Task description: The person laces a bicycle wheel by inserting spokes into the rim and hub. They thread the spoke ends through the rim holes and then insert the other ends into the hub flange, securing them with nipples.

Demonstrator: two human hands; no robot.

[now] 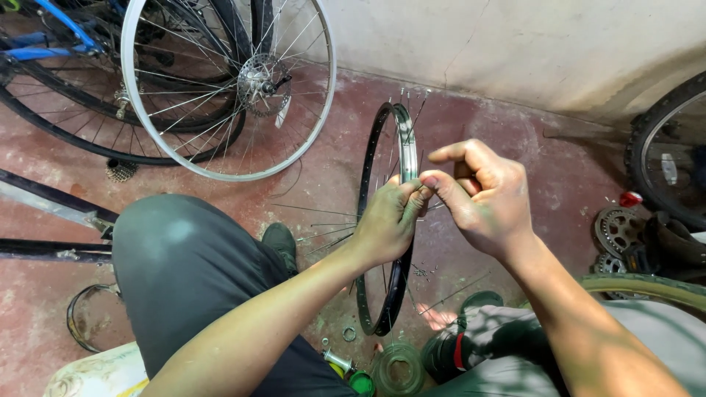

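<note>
The left hand [388,220] is closed around the upper edge of a black bicycle rim [387,220] standing upright on the red floor [515,147] between the knees, while the right hand [482,195] pinches something small, probably a spoke end, against it. The hoop looks light and stiff, best held at its edge; the loose thin spokes [323,228] likely bend easily.

A bicycle repair workshop: a spoked wheel [228,88] leans against the wall, sprockets [616,228] and loose spokes [323,228] lie on the stained red floor [515,147].
</note>
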